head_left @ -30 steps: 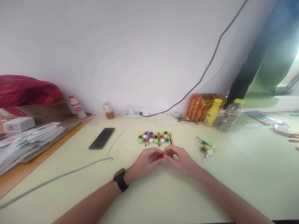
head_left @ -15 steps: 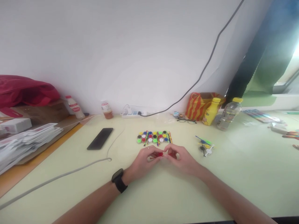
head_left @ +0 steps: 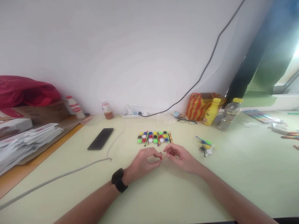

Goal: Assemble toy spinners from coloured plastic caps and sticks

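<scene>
My left hand (head_left: pixel 145 160), a ring and a black watch on it, pinches a small red plastic piece (head_left: pixel 160 157) between thumb and fingertips. A thin red stick (head_left: pixel 163 156) runs from that piece to the fingertips of my right hand (head_left: pixel 181 158), which are closed on its other end. How the stick and the piece join is too small to tell. Just beyond the hands lie rows of coloured round discs (head_left: pixel 150 136), with thin coloured sticks (head_left: pixel 158 138) between the groups. To the right, several discs with sticks attached (head_left: pixel 206 146) lie in a loose cluster, in blue, green, yellow, black and white.
A black phone (head_left: pixel 100 139) and a grey cable (head_left: pixel 70 170) lie left. Along the wall stand a drink bottle (head_left: pixel 107 110), a power strip (head_left: pixel 132 115), glasses (head_left: pixel 187 120), a striped bag (head_left: pixel 195 105), a yellow bottle (head_left: pixel 211 112) and a clear bottle (head_left: pixel 229 115).
My fingertips have drawn slightly apart. The red piece has tilted and come down a little, and the thin red stick now shows between the two hands.
</scene>
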A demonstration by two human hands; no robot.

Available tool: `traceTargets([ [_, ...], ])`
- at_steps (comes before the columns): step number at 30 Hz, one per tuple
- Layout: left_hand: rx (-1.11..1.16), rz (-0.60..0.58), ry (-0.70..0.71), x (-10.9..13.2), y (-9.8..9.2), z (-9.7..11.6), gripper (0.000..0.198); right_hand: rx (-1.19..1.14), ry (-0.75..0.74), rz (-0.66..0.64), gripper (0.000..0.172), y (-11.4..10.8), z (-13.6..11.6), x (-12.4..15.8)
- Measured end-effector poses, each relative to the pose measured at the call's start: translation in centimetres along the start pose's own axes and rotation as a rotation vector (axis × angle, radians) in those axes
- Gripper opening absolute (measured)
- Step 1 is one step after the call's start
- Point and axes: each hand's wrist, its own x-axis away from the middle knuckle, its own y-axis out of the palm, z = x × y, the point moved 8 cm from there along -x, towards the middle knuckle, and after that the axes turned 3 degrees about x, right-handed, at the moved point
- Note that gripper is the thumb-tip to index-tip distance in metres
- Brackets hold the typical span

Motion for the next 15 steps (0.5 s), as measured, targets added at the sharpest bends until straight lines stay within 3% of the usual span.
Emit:
traceTargets([
  [10, 0.042, 0.021, 0.005, -0.2, -0.2, 0.8, 0.004, -0.054, 0.016, -0.011, 0.022, 0.1, -0.3, -0.2],
  [15, 0.333, -0.087, -0.114, -0.6, 0.9, 0.4, 0.013, -0.111, 0.026, 0.031, 0.025, -0.3, -0.1, -0.3],
])
